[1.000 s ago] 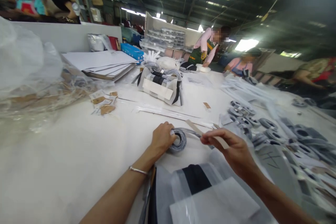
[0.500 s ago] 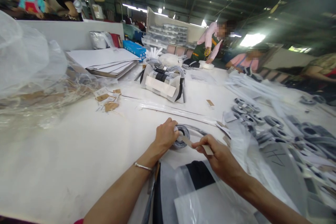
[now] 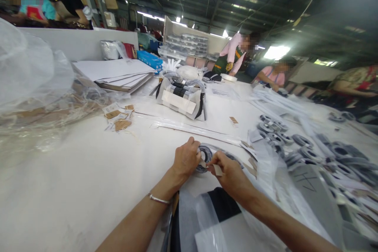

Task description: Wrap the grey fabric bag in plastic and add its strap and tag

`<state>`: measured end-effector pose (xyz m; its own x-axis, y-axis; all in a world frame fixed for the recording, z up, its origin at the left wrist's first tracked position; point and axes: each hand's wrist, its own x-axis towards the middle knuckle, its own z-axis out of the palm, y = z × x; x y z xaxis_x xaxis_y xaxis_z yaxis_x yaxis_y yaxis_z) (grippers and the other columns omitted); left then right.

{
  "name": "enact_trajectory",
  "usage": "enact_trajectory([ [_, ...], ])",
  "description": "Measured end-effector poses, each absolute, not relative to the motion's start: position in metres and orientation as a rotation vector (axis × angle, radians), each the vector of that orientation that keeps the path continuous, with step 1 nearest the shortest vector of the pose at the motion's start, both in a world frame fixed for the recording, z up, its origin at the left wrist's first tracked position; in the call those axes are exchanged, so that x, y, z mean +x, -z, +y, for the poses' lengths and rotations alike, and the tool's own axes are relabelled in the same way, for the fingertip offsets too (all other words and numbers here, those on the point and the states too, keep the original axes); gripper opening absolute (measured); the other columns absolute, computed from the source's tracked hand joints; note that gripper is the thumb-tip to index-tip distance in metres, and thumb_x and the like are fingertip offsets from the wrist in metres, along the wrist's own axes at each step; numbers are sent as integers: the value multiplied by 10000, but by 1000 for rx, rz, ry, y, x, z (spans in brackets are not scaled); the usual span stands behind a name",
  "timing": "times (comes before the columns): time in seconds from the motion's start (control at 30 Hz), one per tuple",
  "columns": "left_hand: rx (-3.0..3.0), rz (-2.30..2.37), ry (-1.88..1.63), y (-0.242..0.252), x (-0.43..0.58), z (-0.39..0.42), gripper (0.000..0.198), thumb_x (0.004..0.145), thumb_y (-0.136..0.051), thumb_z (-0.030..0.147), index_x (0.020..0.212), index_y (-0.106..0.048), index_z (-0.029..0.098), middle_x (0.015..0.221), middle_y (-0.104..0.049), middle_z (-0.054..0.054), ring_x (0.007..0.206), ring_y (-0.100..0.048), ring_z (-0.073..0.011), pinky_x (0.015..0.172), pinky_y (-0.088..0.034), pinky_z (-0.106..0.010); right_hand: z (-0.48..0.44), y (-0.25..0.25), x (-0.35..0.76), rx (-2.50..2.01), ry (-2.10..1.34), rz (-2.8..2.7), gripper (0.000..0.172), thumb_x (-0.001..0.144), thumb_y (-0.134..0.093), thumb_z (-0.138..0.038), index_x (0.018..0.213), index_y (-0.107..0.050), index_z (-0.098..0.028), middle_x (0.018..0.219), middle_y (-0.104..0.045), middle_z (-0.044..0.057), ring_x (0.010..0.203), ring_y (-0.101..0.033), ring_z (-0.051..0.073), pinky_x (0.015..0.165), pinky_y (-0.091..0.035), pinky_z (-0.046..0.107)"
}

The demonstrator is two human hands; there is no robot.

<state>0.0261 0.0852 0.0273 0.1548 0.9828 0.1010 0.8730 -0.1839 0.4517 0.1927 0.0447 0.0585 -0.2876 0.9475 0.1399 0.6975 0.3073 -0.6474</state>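
Observation:
A small grey coil, like a rolled strap, stands on the white table between my hands. My left hand is closed on its left side, fingers curled at the rim. Between the fingertips of my right hand is pinched a pale strip, which runs across the near side of the coil. My left fingertips are partly hidden, so I cannot tell whether they also press the strip. Just below my hands lies a grey and black fabric piece with clear plastic and a white panel over it.
Several grey coils and plastic sheets lie to the right. Ahead sits a wrapped grey-black bundle. Brown tags, stacked white boards and a heap of clear plastic are on the left. Co-workers work beyond.
My right hand has moved left, closer to my left hand, bringing the pale strip in against the coil. The left hand stays at the coil. The camera view has shifted slightly.

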Motion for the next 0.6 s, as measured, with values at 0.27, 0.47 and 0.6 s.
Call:
enact_trajectory([
  [0.27,2157,1774,-544,-29,25,84,246,901,-511,221,1134,-580,261,1171,-574,-41,1001,-636,-203,757,-481,-290,58,-43,191,-1179,38,-2435,205,752,-501,-34,760,-552,-232,750,-642,26,728,-575,208,691,-440,323],
  [0.47,2131,1724,-615,-28,23,86,242,914,-483,246,1144,-560,246,1164,-591,-48,995,-642,-210,769,-476,-292,87,-36,184,-961,217,-2433,290,784,-480,26,912,-597,-206,1268,-614,115,1199,-524,284,1013,-432,513],
  [0.6,2037,1716,-714,-24,22,89,296,893,-500,233,1188,-515,237,1186,-621,-50,1026,-639,-217,791,-472,-293,103,-25,186,-872,119,-2512,291,808,-465,24,973,-577,-188,1238,-634,137,1185,-573,266,1052,-446,539],
])
